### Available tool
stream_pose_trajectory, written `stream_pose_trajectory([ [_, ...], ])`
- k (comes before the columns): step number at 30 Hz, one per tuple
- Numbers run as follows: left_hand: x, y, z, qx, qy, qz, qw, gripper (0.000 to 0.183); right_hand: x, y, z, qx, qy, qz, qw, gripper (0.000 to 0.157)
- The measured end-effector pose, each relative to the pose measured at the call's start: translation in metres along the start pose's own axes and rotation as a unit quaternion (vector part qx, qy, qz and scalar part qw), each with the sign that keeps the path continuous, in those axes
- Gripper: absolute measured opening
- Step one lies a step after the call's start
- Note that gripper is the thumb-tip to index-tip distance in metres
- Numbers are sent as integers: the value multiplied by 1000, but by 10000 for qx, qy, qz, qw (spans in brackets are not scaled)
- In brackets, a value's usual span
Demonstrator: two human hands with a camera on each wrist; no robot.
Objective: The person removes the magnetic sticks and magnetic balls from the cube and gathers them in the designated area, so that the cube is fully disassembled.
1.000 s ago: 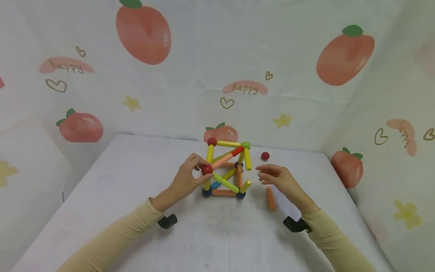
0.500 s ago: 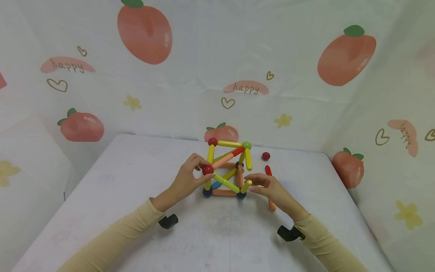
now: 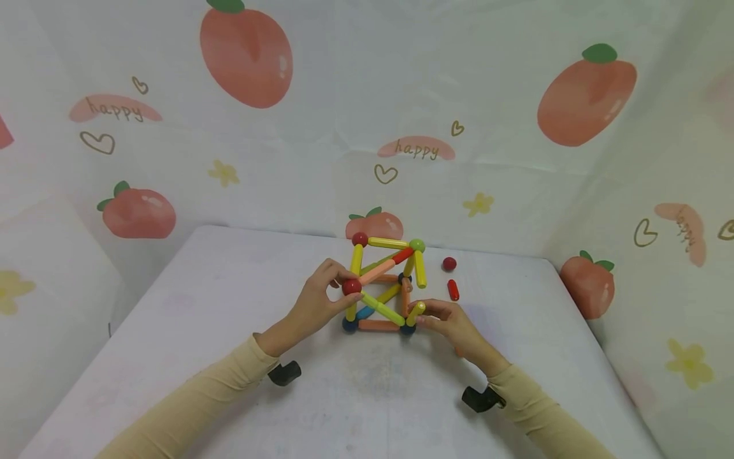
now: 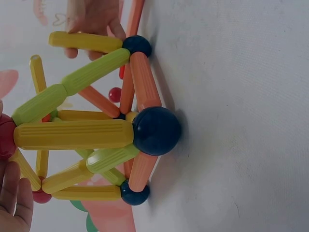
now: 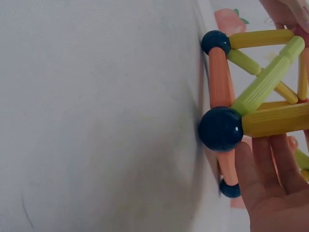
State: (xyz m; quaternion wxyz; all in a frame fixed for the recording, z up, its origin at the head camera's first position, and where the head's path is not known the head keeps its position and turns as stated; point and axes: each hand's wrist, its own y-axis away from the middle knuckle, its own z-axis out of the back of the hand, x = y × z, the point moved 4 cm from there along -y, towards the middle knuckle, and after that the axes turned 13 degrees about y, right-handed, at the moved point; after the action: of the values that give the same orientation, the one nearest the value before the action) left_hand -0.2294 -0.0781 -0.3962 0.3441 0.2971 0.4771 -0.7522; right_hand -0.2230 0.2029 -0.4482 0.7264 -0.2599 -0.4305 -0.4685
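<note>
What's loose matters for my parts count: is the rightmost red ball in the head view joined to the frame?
No, the red ball lies on the table with a visible gap between it and the frame.

R hand [image 3: 453,325] had swung left & toward the person in abt a sec: 1st well apart from the yellow stick [image 3: 416,312] on the near-right dark blue ball [image 3: 408,328], then just beside, finally w/ fingers behind it. Sleeve [image 3: 545,411] followed. From where I stood, the red stick [image 3: 453,290] had come fully into view; the loose orange stick [image 3: 459,352] got hidden bar its near end.
</note>
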Motion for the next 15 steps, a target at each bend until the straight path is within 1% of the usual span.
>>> stream_pose_trajectory([
  [2,-1,0,0,0,19,2,10000,31,0,0,-1,-51,-55,76,9999,38],
  [9,0,0,0,-19,42,23,10000,31,3,1,-2,-251,-246,215,9992,34],
  [15,2,-1,-2,-3,32,50,10000,31,2,1,-4,-304,-372,314,9984,35],
])
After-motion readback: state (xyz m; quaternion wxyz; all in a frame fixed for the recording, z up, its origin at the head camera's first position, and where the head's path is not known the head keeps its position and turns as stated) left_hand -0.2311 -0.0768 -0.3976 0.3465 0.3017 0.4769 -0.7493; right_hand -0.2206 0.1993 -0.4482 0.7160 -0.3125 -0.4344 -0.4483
